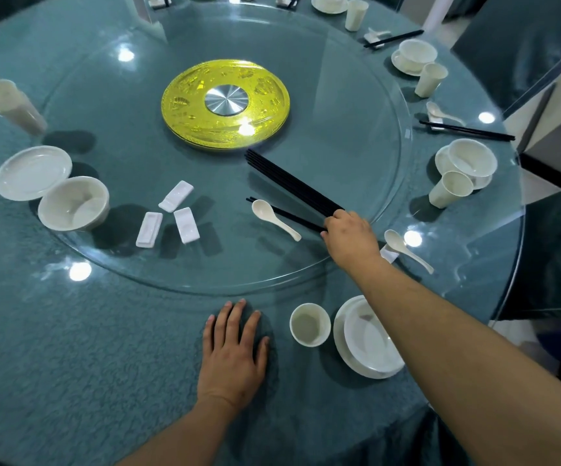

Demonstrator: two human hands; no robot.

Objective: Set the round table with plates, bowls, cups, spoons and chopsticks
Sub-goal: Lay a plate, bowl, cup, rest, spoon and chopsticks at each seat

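Dark teal fabric-covered chairs (521,52) stand beyond the table's far right edge, on what seems a pale tiled floor (541,186).

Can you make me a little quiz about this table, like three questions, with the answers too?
1. How many white chopstick rests lie together on the glass turntable?
2. True or false: the left hand is holding a spoon.
3. What is the right hand taking hold of: A) a paper cup, B) the black chopsticks, C) a bowl?

Key:
1. Three.
2. False. It lies flat on the teal tablecloth, holding nothing.
3. B. Its fingers close on the near ends of the chopstick bundle, next to the white spoon on the turntable.
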